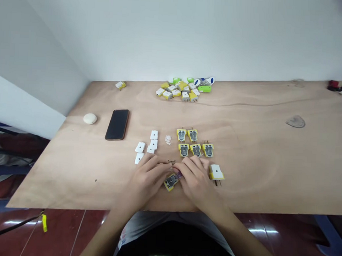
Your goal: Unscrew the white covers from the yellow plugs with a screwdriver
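My left hand (148, 175) and my right hand (196, 179) meet near the table's front edge, fingers bent and fingertips close together. Between them sits an opened yellow electrical plug (171, 182), tilted, its grey inside facing up. In my right hand's closed fingers is a small tool with a purple part (179, 175); most of it is hidden. My left fingers are curled at the plug's upper end, and what they pinch is covered. Small brass-coloured pieces (171, 162) lie just beyond the fingertips. Right of my right hand is a white-topped plug (216, 172).
Several opened yellow plugs (195, 149) stand in rows beyond my hands. White covers (154, 135) and small white strips (168, 139) lie left of them. A phone (117, 125) and a round white object (90, 118) are farther left. Assorted plugs (181, 89) are piled by the wall.
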Tool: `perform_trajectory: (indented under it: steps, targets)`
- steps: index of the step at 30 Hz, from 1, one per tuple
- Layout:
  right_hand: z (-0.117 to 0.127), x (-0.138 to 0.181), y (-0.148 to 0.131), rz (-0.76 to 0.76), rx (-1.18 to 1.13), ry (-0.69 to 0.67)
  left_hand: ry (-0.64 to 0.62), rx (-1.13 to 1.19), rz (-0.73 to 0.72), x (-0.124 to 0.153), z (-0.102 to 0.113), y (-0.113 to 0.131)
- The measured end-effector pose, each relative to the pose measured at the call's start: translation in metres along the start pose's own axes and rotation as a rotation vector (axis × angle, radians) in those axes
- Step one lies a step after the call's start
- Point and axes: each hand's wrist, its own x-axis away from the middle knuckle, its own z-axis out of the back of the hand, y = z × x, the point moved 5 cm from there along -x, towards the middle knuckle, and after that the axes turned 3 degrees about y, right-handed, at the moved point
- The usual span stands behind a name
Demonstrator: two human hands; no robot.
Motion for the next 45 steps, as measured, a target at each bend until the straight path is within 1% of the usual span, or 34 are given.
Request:
perform_trajectory:
  steps: [3, 5, 8, 12, 16, 18, 24, 30, 33, 38, 42, 45]
  targets:
    - [-0.001, -0.001, 0.002, -0.017, -0.007, -0.011, -0.030, -0.034, -0.078, -0.011, -0.007, -0.003]
    - [-0.001, -0.001, 0.004, -0.039, -0.023, -0.014, -0.064, -0.070, -0.074, -0.014, -0.010, -0.005]
    - [-0.001, -0.003, 0.006, -0.066, -0.045, -0.026, -0.118, -0.143, -0.031, -0.015, -0.012, -0.008]
    - [0.000, -0.003, 0.005, -0.045, -0.019, -0.025, -0.097, -0.210, -0.008, -0.015, -0.008, -0.010]
    - [0.005, -0.003, 0.004, -0.034, -0.022, 0.033, -0.076, -0.211, 0.016, -0.013, -0.006, -0.013]
    - [0.006, -0.003, 0.003, -0.023, -0.043, 0.036, -0.079, -0.207, 0.020, -0.012, -0.006, -0.014]
    - [0.005, -0.002, -0.001, 0.052, -0.023, -0.044, -0.093, -0.210, 0.004, -0.012, -0.007, -0.010]
    - [0.001, -0.003, -0.001, 0.066, 0.028, -0.085, -0.122, -0.217, 0.032, -0.013, -0.009, -0.008]
    - [0.005, -0.004, -0.002, 0.053, -0.005, -0.050, -0.115, -0.225, 0.035, -0.012, -0.007, -0.008]
    - [0.017, -0.004, -0.002, 0.010, -0.115, 0.064, -0.063, -0.222, 0.064, -0.010, -0.002, -0.009]
    - [0.022, 0.000, -0.002, 0.028, -0.170, 0.163, -0.051, -0.231, 0.096, -0.009, -0.002, -0.008]
    - [0.022, 0.001, -0.004, 0.044, -0.146, 0.159, -0.049, -0.276, 0.098, -0.016, -0.004, -0.009]
